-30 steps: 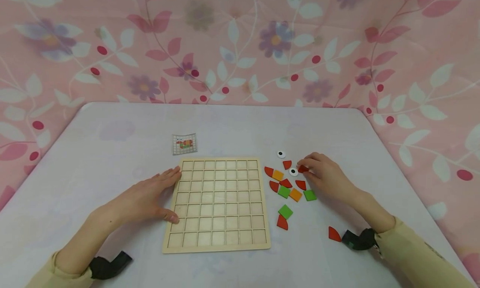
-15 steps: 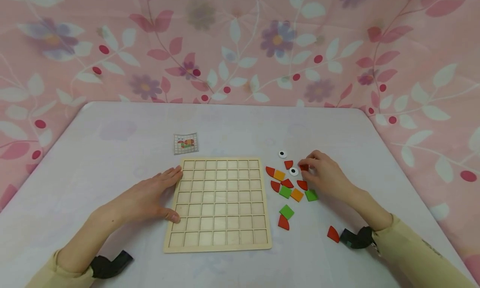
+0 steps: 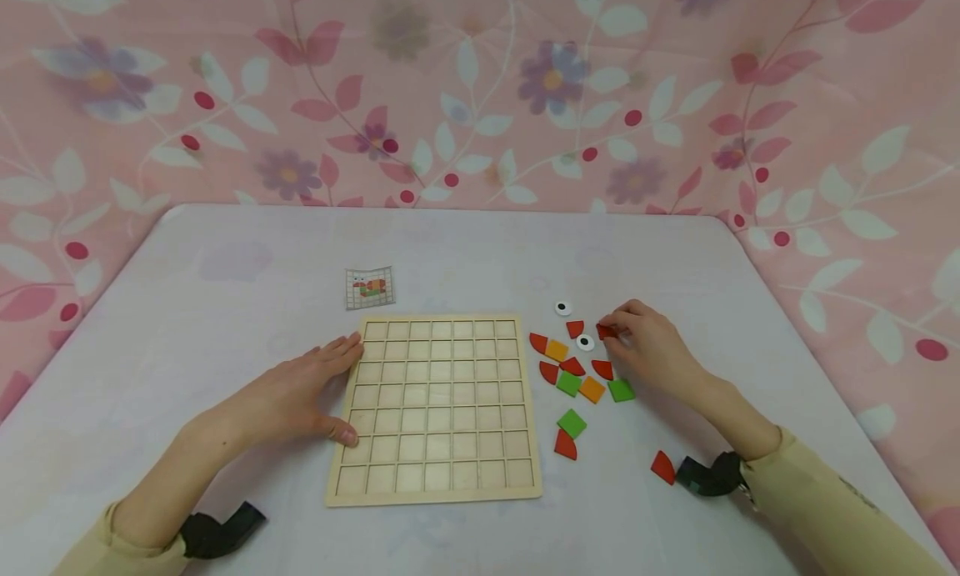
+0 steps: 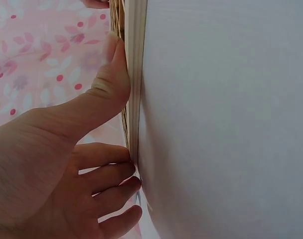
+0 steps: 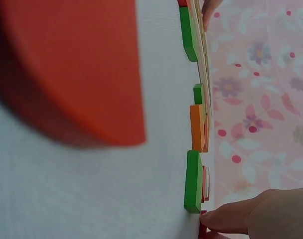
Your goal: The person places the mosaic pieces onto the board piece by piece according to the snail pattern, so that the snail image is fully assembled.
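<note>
Head view, right fingers (image 3: 628,313) pinching red piece (image 3: 603,333), left fingers (image 3: 339,355) extended against gridded board (image 3: 439,393)

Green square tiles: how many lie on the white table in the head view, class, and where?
3: one green square tile left of the nearer orange square tile, another right of it, the third lowest, above a red quarter-circle tile. More could be hidden.
</note>
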Motion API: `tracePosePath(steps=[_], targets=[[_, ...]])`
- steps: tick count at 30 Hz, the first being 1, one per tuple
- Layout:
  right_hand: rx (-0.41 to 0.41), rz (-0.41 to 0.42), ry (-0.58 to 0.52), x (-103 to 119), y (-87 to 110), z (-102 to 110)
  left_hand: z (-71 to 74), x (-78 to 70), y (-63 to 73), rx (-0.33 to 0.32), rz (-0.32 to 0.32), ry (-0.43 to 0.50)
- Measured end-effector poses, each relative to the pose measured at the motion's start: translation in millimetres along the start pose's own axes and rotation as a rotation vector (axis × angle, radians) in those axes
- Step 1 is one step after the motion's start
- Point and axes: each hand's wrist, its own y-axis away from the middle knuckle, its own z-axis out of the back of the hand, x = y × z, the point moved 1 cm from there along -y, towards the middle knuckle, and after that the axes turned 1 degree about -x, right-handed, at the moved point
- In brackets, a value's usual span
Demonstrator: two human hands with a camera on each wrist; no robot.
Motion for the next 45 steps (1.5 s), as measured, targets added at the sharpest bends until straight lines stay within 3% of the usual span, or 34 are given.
tracePosePath(steps=[24, 31, 42, 45], targets=[[-0.001, 0.025, -0.013, 1.5, -9.0, -5.8, -0.2, 1.4, 0.7, 0.004, 0.022, 0.008], [0.049, 0.018, -0.064, 27.7, -7.7, -9.2, -1.3, 1.1, 1.6, 0.018, 0.032, 0.007], [0.069, 0.170, -0.133, 67.7, -10.0, -28.0, 0.2, 2.9, 3.1, 0.015, 0.026, -0.006], [0.108, 0.168, -0.160, 78.2, -11.2, -32.9, 0.8, 3.2, 3.6, 0.018, 0.027, -0.009]])
